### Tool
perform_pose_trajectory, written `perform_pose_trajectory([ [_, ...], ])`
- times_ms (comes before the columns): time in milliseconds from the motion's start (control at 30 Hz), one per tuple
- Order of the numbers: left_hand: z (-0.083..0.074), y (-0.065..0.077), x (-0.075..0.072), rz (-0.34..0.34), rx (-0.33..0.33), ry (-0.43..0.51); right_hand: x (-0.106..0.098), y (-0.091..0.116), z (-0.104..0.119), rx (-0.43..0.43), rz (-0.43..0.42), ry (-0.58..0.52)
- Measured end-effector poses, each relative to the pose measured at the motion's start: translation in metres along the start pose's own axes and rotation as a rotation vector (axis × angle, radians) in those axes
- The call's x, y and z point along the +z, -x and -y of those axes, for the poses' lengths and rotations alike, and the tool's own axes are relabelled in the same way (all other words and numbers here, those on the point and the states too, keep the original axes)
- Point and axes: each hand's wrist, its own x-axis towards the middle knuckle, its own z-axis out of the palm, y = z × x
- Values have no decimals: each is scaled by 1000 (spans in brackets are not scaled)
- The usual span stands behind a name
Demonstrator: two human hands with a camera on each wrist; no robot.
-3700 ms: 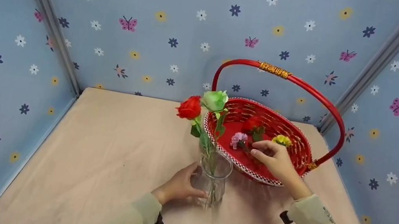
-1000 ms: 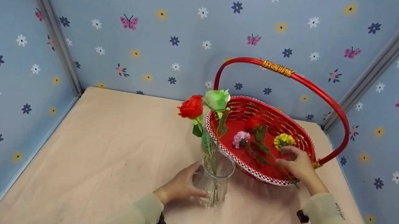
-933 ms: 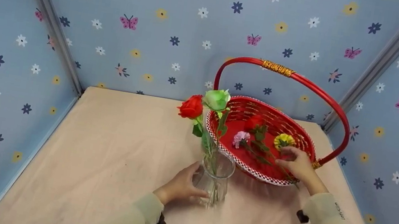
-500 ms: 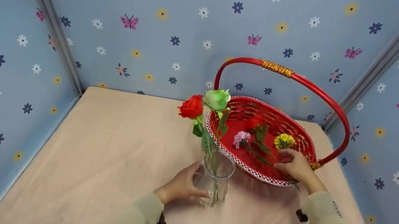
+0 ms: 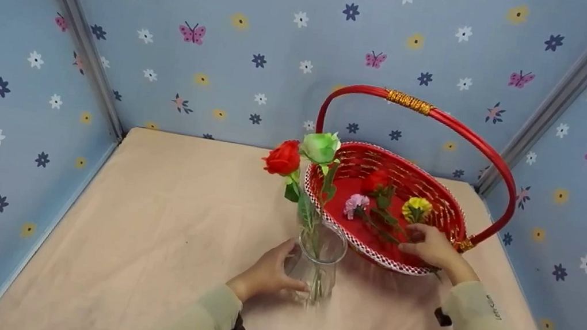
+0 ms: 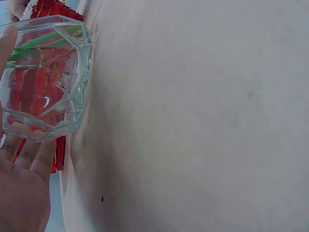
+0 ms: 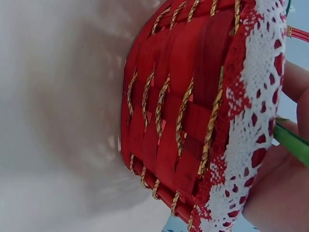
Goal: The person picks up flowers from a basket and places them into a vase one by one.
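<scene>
My left hand (image 5: pixel 267 273) holds the clear glass vase (image 5: pixel 315 276) from its left side, thumb in front and fingers behind. A red rose (image 5: pixel 282 157) and a pale green rose (image 5: pixel 320 147) lean out of the vase to the left. Over the near right rim of the red basket (image 5: pixel 378 254), my right hand (image 5: pixel 429 248) pinches the stem of a yellow carnation (image 5: pixel 416 209); the fingers partly hide that stem. In the right wrist view a green stem (image 7: pixel 292 144) crosses the palm. A pink carnation (image 5: pixel 357 206) and a red flower (image 5: pixel 376 182) lie inside the basket.
The basket's tall red handle (image 5: pixel 483 144) arches above it, wrapped in gold at the top. A pinkish cloth (image 5: pixel 156 226) covers the table. Blue flowered panels (image 5: pixel 242 41) stand at the back and both sides.
My right hand has gone from beside the pink carnation to the yellow carnation's stem, then shifted slightly left and down. The left hand stays on the vase.
</scene>
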Motion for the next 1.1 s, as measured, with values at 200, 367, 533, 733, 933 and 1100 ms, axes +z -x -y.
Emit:
perform_pose_trajectory([
  [200, -1, 0, 0, -7, 4, 4, 1, 1, 1, 23, 14, 8],
  [367, -1, 0, 0, -2, 17, 10, 1, 0, -1, -31, -14, 2],
  [533, 1, -1, 0, 7, 18, -2, 2, -2, -5, -90, -92, -58],
  [733, 2, -2, 0, 4, 27, -9, 1, 1, -6, -83, -184, -139],
  [933, 2, -2, 0, 2, 29, -6, 3, 2, -8, -153, -265, -176],
  [1100, 3, -3, 0, 2, 25, -10, 3, 4, -10, -161, -288, -229],
])
